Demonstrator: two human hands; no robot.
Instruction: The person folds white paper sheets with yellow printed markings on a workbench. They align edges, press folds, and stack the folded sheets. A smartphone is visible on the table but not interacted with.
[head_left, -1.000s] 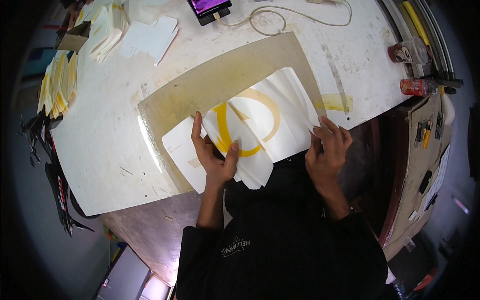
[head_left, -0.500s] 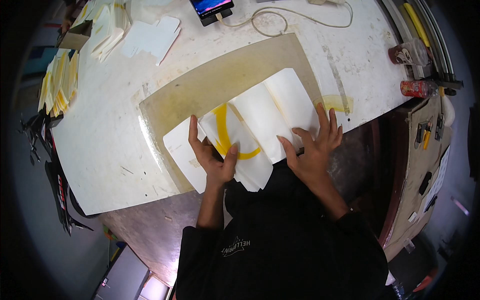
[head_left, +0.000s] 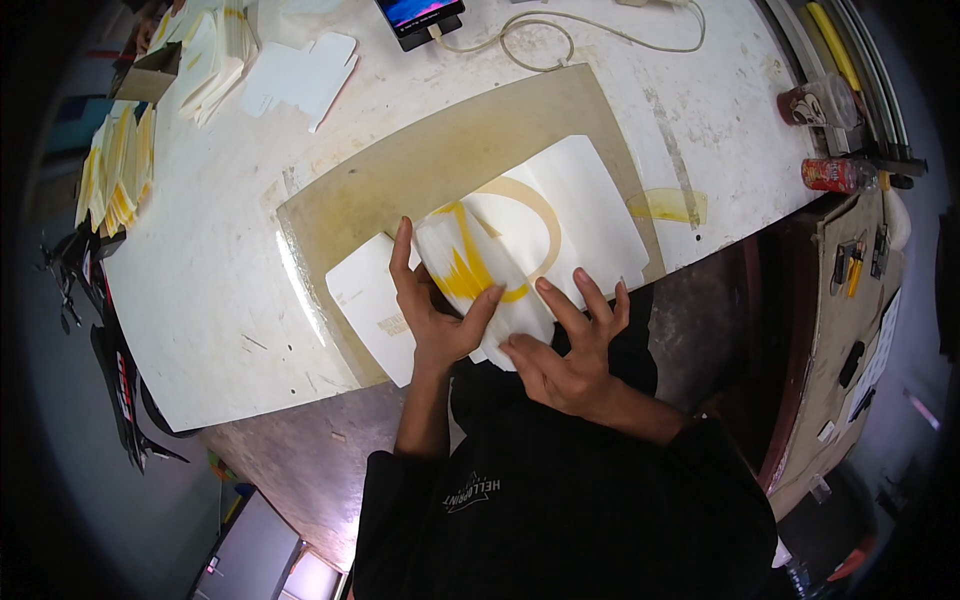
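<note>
A bundle of folded white paper pieces with yellow markings stands tilted near the table's front edge. My left hand is closed around its left side, the thumb across the front and the index finger stretched up along the far side. My right hand is at the bundle's lower right, its thumb touching the papers and its other fingers spread over the sheet. To the right lies an opened white sheet with a tan ring-shaped mark. Another white sheet sticks out on the left, partly covered by my hand.
Beneath the papers is a translucent yellowish mat on the white table. More paper stacks and a flat white piece lie far left. A phone with a cable is at the back. A cup and bottle stand far right.
My right hand has moved left and nearer, from the right sheet to the bundle. A page has turned over toward the left, and the tan ring now shows. My left hand keeps its grip.
</note>
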